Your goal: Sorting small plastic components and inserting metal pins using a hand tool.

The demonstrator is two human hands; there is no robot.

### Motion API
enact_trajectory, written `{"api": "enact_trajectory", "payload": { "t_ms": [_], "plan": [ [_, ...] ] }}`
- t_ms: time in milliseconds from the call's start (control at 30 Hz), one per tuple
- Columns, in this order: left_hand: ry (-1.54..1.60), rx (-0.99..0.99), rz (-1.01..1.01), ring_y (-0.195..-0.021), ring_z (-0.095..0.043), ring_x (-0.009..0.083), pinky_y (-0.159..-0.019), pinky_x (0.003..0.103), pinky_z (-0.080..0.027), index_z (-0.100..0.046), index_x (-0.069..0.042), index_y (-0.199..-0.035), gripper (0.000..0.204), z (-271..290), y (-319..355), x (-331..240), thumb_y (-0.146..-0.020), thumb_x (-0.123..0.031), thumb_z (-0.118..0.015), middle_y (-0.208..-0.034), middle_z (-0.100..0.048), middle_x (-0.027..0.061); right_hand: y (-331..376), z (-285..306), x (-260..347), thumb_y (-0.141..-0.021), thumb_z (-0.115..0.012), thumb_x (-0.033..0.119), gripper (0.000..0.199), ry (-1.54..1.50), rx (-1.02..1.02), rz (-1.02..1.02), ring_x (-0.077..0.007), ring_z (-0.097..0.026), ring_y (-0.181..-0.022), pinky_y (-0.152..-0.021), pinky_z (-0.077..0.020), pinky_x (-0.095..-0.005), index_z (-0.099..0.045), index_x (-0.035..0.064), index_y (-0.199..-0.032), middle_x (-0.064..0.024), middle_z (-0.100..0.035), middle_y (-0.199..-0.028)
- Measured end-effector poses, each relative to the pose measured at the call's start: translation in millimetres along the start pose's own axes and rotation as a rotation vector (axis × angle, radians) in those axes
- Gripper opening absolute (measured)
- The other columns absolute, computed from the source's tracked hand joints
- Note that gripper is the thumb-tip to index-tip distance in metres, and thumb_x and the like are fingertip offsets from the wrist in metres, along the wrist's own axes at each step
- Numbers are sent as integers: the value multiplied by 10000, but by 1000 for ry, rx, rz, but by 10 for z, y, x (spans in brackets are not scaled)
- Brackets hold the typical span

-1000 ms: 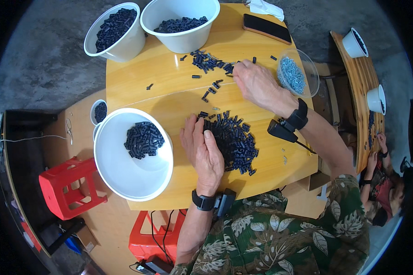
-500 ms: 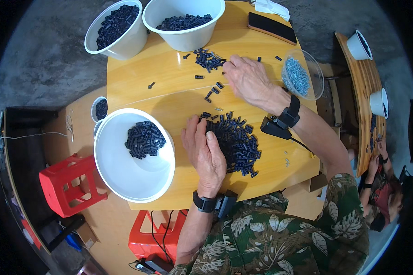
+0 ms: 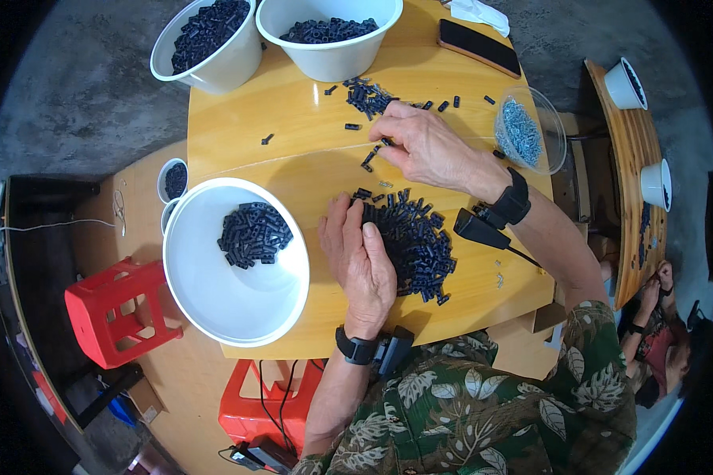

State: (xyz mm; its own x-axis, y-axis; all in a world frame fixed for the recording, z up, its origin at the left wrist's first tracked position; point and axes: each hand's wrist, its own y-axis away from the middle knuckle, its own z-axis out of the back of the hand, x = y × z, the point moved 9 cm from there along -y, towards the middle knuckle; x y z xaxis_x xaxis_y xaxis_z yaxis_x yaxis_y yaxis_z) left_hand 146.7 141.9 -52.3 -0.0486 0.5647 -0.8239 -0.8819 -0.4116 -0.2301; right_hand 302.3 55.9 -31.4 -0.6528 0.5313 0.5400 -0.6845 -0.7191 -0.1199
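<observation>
From my remote view, black pile [image 3: 420, 249] just right of my left hand [image 3: 363, 257], fingers nearly straight and loosely apart along its edge, right hand [image 3: 434, 149] half curled, small part [image 3: 387, 142] between thumb and forefinger, whether gripped I cannot tell.

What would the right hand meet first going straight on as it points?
Probably the lone black piece lying just left of the right hand, though depth and the exact line are unclear.
</observation>
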Motion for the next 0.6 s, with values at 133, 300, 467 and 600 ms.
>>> {"api": "enact_trajectory", "payload": {
  "t_ms": [133,300,467,600],
  "plan": [
    [0,-2,3,-1273,-464,363,-1112,450,-316,-588,63,-1212,355,5,-1,-16,-1015,-191,-440,-1354,-525,220,18,-61,16,-825,-680,38,163,-17,39,8,-309,-615,-895,-784,-510,-400,-652,14,-983,-119,-582,-973],
    [26,33,23,-1291,-439,406,-1130,541,-245,-556,72,-1216,333,-15,-6,-10,-992,-147,-442,-1350,-498,251,50,-117,-9,-816,-669,68,146,-3,114,-50,-327,-626,-927,-816,-523,-427,-676,49,-960,-136,-599,-994],
    [6,15,22,-1278,-454,383,-1124,493,-276,-576,67,-1209,334,-9,-1,2,-999,-157,-444,-1346,-515,236,6,-88,135,-831,-642,90,95,21,23,47,-314,-623,-894,-764,-521,-422,-680,53,-910,-121,-593,-952],
    [-1,-3,18,-1264,-469,360,-1118,444,-307,-597,62,-1199,336,6,-4,-19,-1006,-169,-445,-1343,-531,220,-8,-148,158,-829,-646,87,76,55,41,93,-306,-620,-879,-759,-518,-422,-679,57,-891,-108,-579,-922]
  ]
}}
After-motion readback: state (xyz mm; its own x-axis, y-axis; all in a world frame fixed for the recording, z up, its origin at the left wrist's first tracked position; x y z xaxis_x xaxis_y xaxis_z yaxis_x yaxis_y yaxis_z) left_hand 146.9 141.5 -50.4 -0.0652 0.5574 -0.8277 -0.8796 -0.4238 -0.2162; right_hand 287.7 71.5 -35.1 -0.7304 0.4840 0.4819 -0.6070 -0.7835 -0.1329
